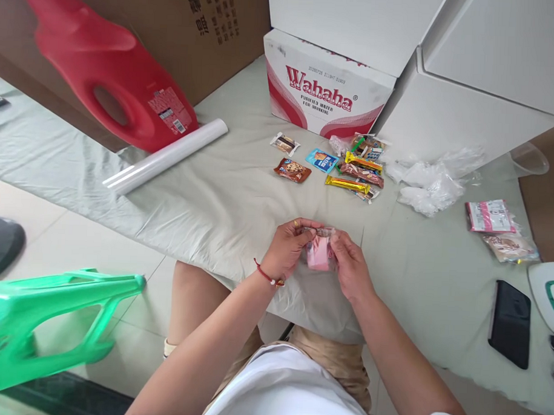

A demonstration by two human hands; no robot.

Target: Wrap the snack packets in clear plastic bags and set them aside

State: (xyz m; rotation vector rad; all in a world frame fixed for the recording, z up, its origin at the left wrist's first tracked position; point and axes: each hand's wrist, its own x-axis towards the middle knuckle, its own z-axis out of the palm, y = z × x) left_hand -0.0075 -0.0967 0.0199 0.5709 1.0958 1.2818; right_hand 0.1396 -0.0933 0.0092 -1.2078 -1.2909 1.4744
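Note:
Both of my hands hold a small clear plastic packet with pink inside (319,254), close to the front edge of the cloth-covered table. The fingers of my left hand (287,244) pinch its upper left side. On its right side, my right hand (350,261) grips the plastic between thumb and fingers. Beyond them lies a loose group of wrapped snacks: a brown cookie packet (292,170), a blue packet (321,160), a small clear-wrapped snack (285,143) and several bars, among them a yellow-wrapped bar (347,184).
A Wahaha carton (326,88) stands at the back beside white boxes (462,111). Crumpled clear plastic (430,182), a pink-and-white packet (490,215) and a black phone (510,324) lie to the right. Leftward are a white roll (167,157), a red jug (113,74) and a green stool (59,321).

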